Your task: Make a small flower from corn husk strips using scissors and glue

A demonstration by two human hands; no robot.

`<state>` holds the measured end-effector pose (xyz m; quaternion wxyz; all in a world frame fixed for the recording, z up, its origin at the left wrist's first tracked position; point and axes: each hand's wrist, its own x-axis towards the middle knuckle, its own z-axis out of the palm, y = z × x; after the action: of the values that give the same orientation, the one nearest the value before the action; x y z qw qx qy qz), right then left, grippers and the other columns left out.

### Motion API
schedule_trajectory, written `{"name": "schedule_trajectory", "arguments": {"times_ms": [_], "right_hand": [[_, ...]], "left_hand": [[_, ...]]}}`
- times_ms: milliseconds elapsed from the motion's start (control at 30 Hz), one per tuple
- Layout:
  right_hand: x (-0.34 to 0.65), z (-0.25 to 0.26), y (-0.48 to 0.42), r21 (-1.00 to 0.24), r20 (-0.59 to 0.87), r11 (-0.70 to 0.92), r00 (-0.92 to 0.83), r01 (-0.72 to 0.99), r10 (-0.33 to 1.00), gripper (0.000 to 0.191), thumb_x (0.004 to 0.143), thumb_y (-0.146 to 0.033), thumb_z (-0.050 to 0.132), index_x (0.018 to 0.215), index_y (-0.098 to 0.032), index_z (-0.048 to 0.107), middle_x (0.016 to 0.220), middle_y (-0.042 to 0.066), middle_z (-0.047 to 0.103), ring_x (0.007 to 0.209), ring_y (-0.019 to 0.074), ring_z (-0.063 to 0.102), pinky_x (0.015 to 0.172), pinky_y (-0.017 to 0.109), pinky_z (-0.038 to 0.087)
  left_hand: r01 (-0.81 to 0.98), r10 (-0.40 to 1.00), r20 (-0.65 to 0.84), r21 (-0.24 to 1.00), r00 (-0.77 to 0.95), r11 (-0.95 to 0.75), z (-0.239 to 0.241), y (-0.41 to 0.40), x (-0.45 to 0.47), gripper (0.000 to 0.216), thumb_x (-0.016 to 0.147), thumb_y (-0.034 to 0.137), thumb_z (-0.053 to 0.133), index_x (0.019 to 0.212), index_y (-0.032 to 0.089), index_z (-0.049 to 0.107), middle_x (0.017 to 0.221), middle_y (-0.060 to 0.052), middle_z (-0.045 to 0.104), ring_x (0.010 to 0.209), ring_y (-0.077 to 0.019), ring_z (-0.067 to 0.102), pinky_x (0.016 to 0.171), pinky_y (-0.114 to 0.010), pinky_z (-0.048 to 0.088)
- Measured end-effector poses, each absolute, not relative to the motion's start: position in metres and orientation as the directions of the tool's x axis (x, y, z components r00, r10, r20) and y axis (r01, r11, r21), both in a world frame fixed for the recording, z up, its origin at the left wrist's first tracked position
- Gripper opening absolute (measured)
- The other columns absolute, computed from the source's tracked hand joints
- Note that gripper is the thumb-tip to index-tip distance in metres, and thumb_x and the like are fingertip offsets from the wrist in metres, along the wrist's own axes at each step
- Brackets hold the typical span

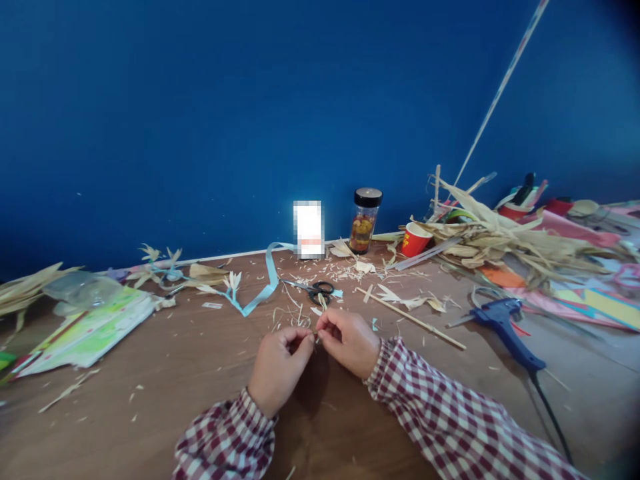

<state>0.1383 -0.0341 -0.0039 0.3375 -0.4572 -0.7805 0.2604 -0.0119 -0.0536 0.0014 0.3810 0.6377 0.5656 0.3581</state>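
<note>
My left hand point(279, 365) and my right hand point(349, 340) meet low over the brown table point(165, 393), fingertips pinched together on a thin sliver of dried corn husk point(322, 304) that sticks up between them. Both hands are closed in a pinch. Black-handled scissors point(316, 289) lie just beyond the hands among husk shavings. A thin wooden stick point(413, 319) lies to the right of my right hand. Red-and-white checked sleeves cover both forearms.
A blue glue gun point(505, 323) with its black cord lies at right. A pile of dried husks point(500, 240), a red paper cup point(414, 240) and a black-lidded jar point(364, 220) stand behind. A light-blue ribbon point(264, 287) and green paper sheets point(90, 328) lie left, against the blue wall.
</note>
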Motion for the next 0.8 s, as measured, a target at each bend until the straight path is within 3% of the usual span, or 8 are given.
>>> {"name": "schedule_trajectory", "arguments": {"times_ms": [300, 500, 800], "right_hand": [[0.1397, 0.0007, -0.0350, -0.673, 0.332, 0.499, -0.379, 0.547, 0.864, 0.010, 0.075, -0.011, 0.049, 0.077, -0.019, 0.054, 0.069, -0.001, 0.055, 0.063, 0.0108, 0.048, 0.057, 0.021, 0.035], [0.1393, 0.0006, -0.0350, -0.652, 0.360, 0.523, -0.384, 0.548, 0.851, 0.010, 0.076, -0.011, 0.049, 0.077, -0.019, 0.054, 0.072, -0.001, 0.055, 0.067, 0.0116, 0.049, 0.060, 0.022, 0.036], [0.1395, -0.0005, -0.0351, -0.657, 0.361, 0.526, -0.388, 0.540, 0.848, 0.011, 0.075, -0.009, 0.049, 0.077, -0.019, 0.054, 0.072, -0.001, 0.055, 0.067, 0.0116, 0.049, 0.059, 0.021, 0.036]], "left_hand": [[0.499, 0.990, 0.040, 0.861, 0.134, -0.102, 0.0004, -0.0533, -0.0144, 0.025, 0.074, 0.032, 0.048, 0.078, 0.018, 0.069, 0.065, -0.002, 0.066, 0.061, -0.0169, 0.057, 0.056, -0.024, 0.041], [0.362, 0.997, -0.012, 0.932, 0.082, -0.019, -0.0027, -0.0526, -0.0109, 0.019, 0.071, 0.032, 0.052, 0.073, 0.015, 0.060, 0.062, -0.002, 0.062, 0.055, -0.0137, 0.055, 0.051, -0.022, 0.041], [0.345, 0.998, -0.041, 0.938, 0.036, 0.026, 0.0005, -0.0531, -0.0105, 0.018, 0.068, 0.032, 0.054, 0.068, 0.015, 0.060, 0.059, -0.001, 0.060, 0.053, -0.0130, 0.052, 0.049, -0.021, 0.039]]}}
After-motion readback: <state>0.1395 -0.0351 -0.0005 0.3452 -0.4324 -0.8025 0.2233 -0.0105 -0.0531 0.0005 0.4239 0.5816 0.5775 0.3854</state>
